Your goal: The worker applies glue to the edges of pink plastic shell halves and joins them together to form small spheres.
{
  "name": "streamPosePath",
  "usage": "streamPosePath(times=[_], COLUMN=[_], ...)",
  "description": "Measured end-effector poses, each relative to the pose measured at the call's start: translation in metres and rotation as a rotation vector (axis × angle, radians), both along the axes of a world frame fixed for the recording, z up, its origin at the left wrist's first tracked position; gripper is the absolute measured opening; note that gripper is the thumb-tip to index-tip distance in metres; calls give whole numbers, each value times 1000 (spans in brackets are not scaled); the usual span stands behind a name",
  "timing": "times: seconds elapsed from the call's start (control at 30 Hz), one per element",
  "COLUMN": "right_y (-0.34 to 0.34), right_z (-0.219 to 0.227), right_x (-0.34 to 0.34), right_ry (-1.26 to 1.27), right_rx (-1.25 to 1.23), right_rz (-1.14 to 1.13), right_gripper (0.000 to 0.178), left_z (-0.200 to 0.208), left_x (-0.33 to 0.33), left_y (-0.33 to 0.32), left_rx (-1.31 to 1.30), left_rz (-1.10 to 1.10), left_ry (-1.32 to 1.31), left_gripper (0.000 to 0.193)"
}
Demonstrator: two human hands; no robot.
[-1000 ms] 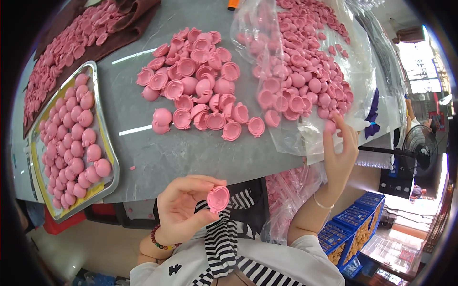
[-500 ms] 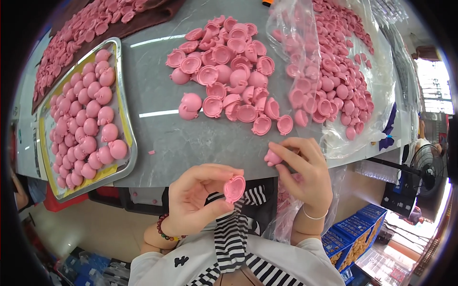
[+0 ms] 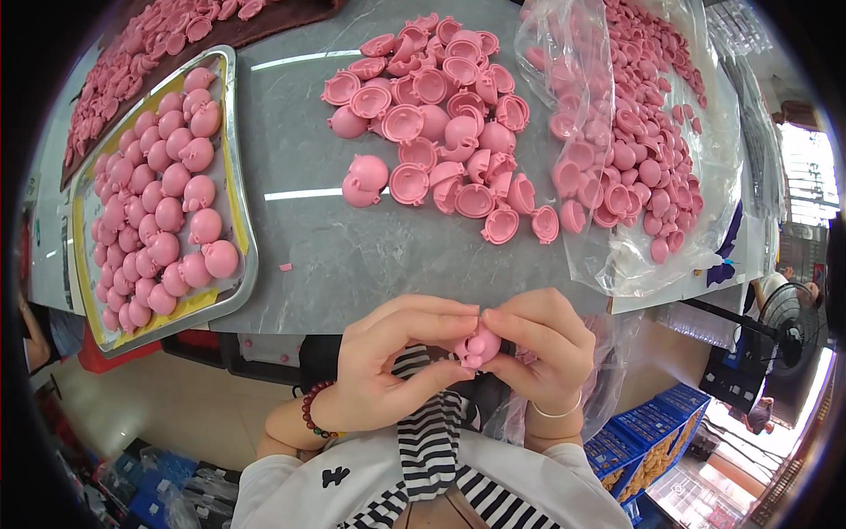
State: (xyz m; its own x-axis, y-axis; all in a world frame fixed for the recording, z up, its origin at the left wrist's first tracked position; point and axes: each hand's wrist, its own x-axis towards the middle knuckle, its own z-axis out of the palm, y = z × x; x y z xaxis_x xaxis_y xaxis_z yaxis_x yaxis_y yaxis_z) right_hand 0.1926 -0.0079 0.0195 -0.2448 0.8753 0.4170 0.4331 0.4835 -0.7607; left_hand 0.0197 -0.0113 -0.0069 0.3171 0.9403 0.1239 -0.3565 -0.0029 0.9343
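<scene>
My left hand [image 3: 397, 353] and my right hand [image 3: 551, 348] meet in front of my chest, just off the table's near edge. Between their fingertips they pinch two pink plastic half-shells [image 3: 480, 346], pressed against each other into a ball with small knobs. Fingers cover most of the seam, so I cannot tell whether the halves are fully joined. Beyond my hands, a loose pile of similar half-shells [image 3: 408, 183] lies on the grey table [image 3: 326, 264], some hollow side up. A rounded pink ball [image 3: 365, 181] sits at the pile's left edge.
On the left, a metal tray [image 3: 249, 264] with a yellow lining holds many pink balls. Clear plastic bags [image 3: 648, 278] with more half-shells cover the right side. A brown cloth [image 3: 291, 18] bears further pink pieces at far left. Blue crates [image 3: 652, 423] stand low at right.
My hands have come together, the right moving left and down toward me. The half-shells, apart before, now touch. The table's contents sit slightly shifted in the view.
</scene>
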Motion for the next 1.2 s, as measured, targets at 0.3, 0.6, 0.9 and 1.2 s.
streamPosePath(times=[0.3,0.6,0.9,1.2], right_y=[-15,-18,-19,-19], right_z=[-12,-20,-17,-15], right_x=[-6,-7,-8,-10], right_ry=[91,100,112,192], right_rx=[65,214,204,185], right_rz=[-44,41,43,16], right_gripper=[31,29,28,27], left_z=[3,0,4,5], left_x=[0,-3,-4,-4], left_y=[10,9,14,16], left_rx=[194,299,381,305], left_rz=[9,26,26,25], left_ry=[155,202,235,189], left_gripper=[42,45,41,47])
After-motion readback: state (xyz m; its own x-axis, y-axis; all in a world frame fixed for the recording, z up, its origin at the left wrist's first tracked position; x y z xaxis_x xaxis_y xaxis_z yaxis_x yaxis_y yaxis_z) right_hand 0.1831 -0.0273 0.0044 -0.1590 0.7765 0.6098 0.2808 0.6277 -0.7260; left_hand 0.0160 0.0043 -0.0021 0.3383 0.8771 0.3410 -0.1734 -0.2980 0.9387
